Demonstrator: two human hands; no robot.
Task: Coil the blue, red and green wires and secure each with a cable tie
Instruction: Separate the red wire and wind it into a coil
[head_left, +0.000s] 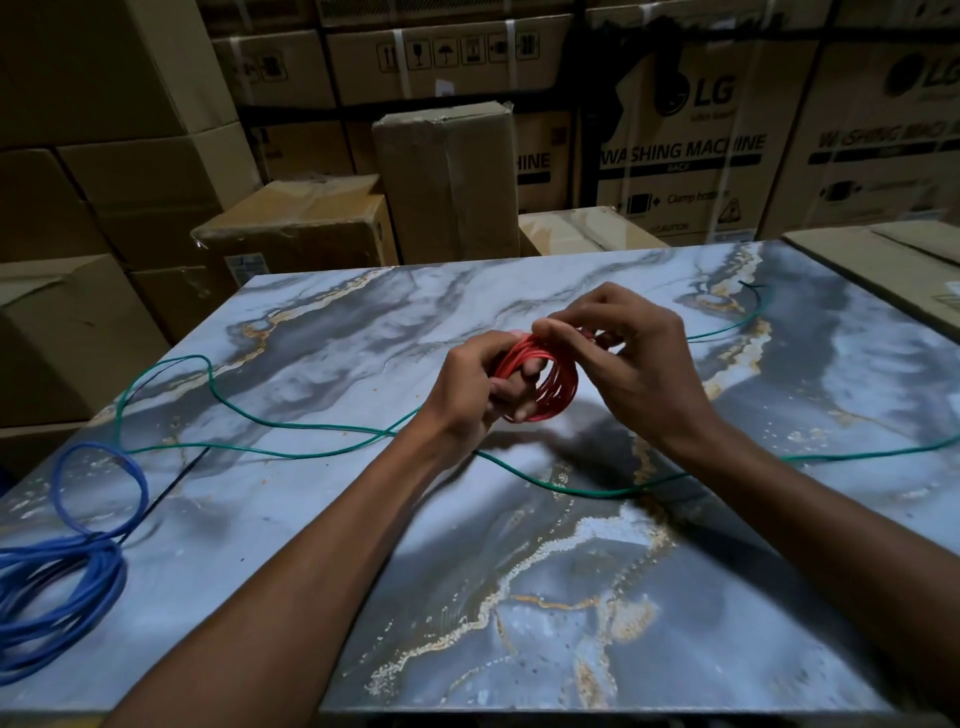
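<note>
Red wire coil, two hands

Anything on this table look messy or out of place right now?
The green wire sprawls uncoiled across the marble table, passing beneath both forearms. The blue wire hangs partly off the left edge.

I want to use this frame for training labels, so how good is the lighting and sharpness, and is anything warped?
Head view: dim, with light falling mainly on the marble tabletop; hard shadows under both hands; the left hand and right hand around the red wire coil are slightly motion-blurred; the cardboard boxes behind are dark and soft; wide-angle bending curves the table edges.
</note>
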